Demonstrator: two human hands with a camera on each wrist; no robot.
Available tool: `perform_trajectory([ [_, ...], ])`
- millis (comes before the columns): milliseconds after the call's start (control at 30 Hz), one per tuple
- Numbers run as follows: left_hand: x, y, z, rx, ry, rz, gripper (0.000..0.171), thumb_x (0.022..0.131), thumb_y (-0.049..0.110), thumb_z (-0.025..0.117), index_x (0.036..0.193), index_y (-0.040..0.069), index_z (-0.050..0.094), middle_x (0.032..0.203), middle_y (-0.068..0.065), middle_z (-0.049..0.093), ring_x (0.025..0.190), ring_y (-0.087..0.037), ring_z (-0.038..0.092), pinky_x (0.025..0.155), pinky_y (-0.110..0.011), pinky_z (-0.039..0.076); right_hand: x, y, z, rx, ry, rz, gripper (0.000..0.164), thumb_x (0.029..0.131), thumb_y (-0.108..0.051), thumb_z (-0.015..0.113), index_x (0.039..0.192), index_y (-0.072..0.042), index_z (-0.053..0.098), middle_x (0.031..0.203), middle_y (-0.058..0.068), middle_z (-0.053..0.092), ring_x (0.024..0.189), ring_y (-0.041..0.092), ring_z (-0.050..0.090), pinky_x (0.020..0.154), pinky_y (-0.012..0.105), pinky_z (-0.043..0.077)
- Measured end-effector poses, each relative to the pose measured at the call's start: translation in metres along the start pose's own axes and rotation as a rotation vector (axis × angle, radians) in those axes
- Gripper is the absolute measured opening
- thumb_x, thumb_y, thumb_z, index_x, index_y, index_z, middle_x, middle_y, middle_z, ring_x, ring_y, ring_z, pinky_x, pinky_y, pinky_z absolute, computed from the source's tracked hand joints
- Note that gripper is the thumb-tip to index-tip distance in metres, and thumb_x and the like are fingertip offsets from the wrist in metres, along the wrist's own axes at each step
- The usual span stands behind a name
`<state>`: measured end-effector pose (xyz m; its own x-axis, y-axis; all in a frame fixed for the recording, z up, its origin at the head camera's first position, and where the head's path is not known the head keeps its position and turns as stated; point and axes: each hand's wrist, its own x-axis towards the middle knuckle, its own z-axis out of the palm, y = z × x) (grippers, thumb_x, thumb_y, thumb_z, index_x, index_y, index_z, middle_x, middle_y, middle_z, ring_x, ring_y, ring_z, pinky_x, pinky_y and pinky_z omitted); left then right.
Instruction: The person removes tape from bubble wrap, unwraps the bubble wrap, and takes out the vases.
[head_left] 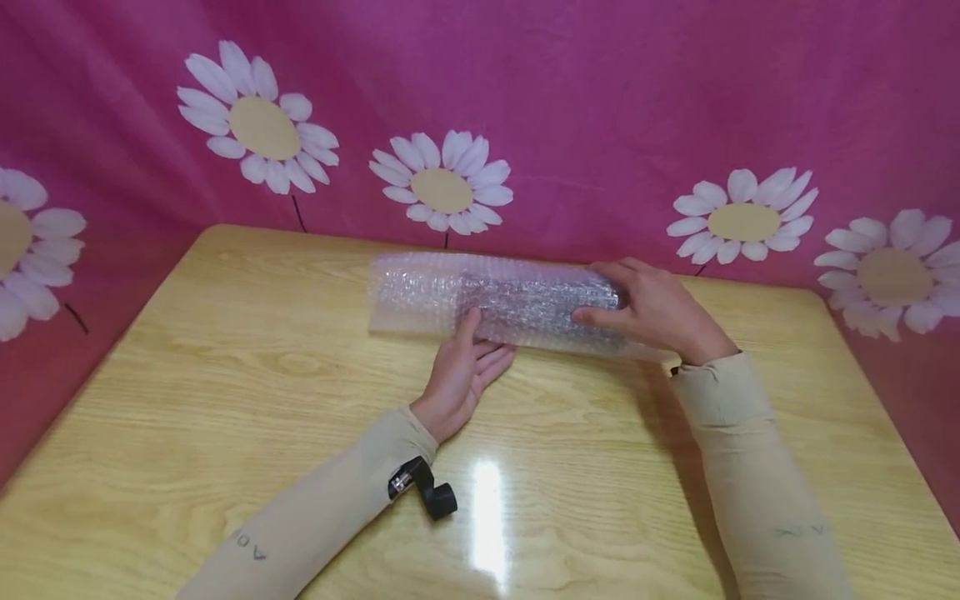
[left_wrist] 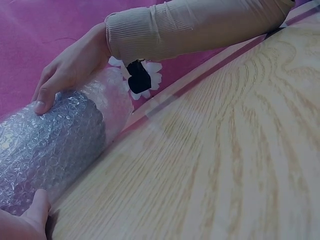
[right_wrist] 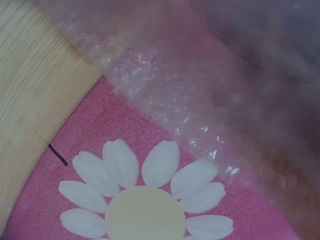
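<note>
A long roll of clear bubble wrap (head_left: pixel 420 292) lies across the far part of the table. Through its right part shows a dark, rounded object (head_left: pixel 536 304), its kind hidden by the layers. My right hand (head_left: pixel 652 308) grips the right part from above, thumb on the near side, fingers over the far side. At the near side, my left hand (head_left: pixel 461 375) touches the roll with its raised thumb, its other fingers extended along the lower edge. The left wrist view shows bubble wrap (left_wrist: pixel 117 95) jutting past the dark object's end. In the right wrist view, bubble wrap (right_wrist: pixel 150 85) is blurred up close.
The wooden table (head_left: pixel 262 375) has light glare near its front. Behind it hangs a pink cloth (head_left: pixel 585 108) with large white flowers, close to the table's back edge. A black mount (head_left: pixel 435 492) sticks out from the left sleeve.
</note>
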<state>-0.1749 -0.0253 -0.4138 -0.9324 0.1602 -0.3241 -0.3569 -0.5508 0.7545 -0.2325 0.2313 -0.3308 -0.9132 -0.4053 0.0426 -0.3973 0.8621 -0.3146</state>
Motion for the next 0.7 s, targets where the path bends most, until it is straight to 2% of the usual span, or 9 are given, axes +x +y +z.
perform_trajectory([
  [700, -0.0010, 0.0006, -0.0014, -0.007, -0.034, 0.004, 0.074, 0.110, 0.047, 0.041, 0.160, -0.003, 0.018, 0.157, -0.041, 0.034, 0.147, -0.047, 0.045, 0.118, -0.042, 0.049, -0.0006, 0.0023, 0.0014, -0.012, 0.018, 0.000, 0.082, 0.085, -0.060, 0.077, 0.149, -0.013, 0.056, 0.145, 0.018, 0.059, 0.133, 0.039, 0.057, 0.112, 0.061, 0.049],
])
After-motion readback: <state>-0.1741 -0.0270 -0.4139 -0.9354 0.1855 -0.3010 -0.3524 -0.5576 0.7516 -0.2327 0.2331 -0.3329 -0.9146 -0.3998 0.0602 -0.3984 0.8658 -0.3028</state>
